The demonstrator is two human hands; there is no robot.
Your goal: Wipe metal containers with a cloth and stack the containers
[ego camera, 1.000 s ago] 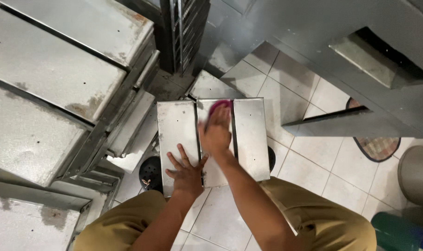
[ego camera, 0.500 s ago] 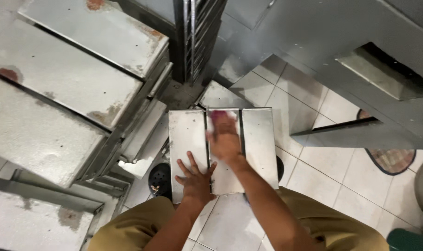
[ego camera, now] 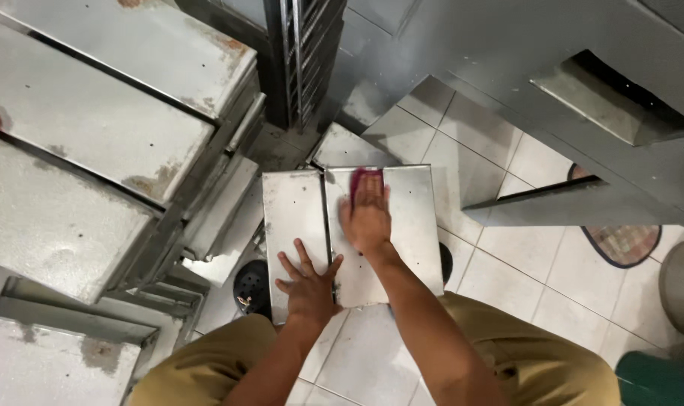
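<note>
A shiny metal tray (ego camera: 417,225) with raised ridges lies across my knees, seen from above. My left hand (ego camera: 308,282) rests flat on its near left part, fingers spread. Further up the tray, my right hand (ego camera: 366,214) presses a magenta cloth (ego camera: 361,180) against the middle panel. Only the cloth's far end shows beyond my fingertips.
Stacked metal trays (ego camera: 94,150) with rust spots fill the left side. A metal rack (ego camera: 301,53) stands at the top centre, a steel cabinet (ego camera: 582,113) at the right. A black sandal (ego camera: 250,287), a floor mat (ego camera: 620,240) and a green container (ego camera: 658,380) lie on the white tiles.
My right hand and the cloth have slid a little toward me on the tray. The left hand stays planted, and the view has drifted slightly.
</note>
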